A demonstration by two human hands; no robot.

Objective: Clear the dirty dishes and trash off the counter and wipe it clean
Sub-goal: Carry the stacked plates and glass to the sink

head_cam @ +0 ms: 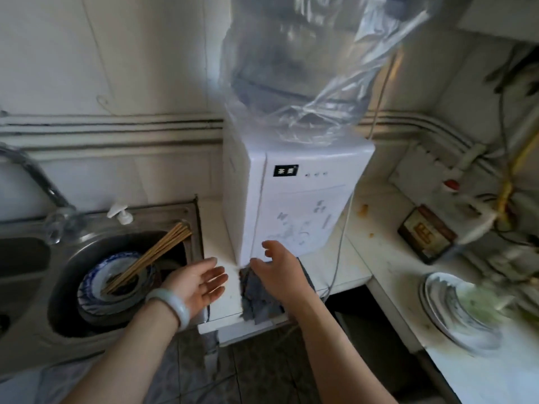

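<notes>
At the front edge of the desk, the right grip hovers with fingers spread apart and loosely bent, holding nothing. Directly under it lies a crumpled grey cloth; whether the palm touches it I cannot tell. Just beside it, the left grip is turned palm up, fingers straight and together, empty, with a pale bangle on the wrist. Behind the 2 grips stands a white water dispenser, its top wrapped in a clear plastic bag. To the left, a steel sink holds stacked blue-and-white bowls with chopsticks leaning in them, and a pump bottle sits on its rim. Orange stains dot the desk at right, where a blurred dirty plate rests.
</notes>
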